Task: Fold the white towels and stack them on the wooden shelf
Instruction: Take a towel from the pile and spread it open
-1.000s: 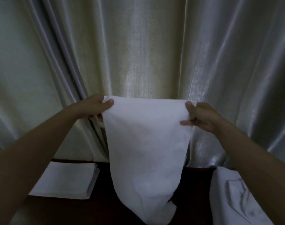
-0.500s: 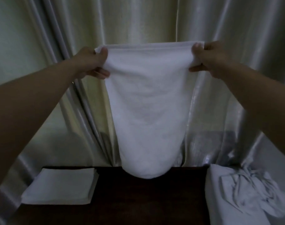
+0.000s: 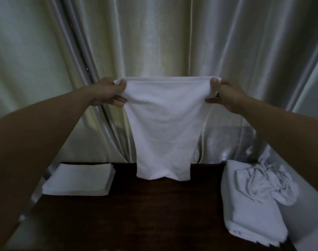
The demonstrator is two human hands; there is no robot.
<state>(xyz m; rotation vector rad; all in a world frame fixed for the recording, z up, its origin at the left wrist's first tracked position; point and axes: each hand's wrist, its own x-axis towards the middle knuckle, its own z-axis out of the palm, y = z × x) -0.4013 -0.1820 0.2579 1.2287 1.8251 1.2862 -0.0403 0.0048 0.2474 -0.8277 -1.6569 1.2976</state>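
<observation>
Before pale curtains [image 3: 172, 42], dark wooden shelf [image 3: 154, 214].

Two bare forearms in view, no sleeves reaching the wrists or the visible length of either arm. Left hand [image 3: 107, 93] and right hand [image 3: 226, 95]: no rings, watch, bands or gloves visible. Right thumbnail short, unpainted. Left arm enters from 8 o'clock, right from 4 o'clock.

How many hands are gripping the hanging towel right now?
2. The left hand pinches the top left corner of the hanging towel; the right hand pinches the top right corner. The fingers behind the cloth are hidden.
</observation>
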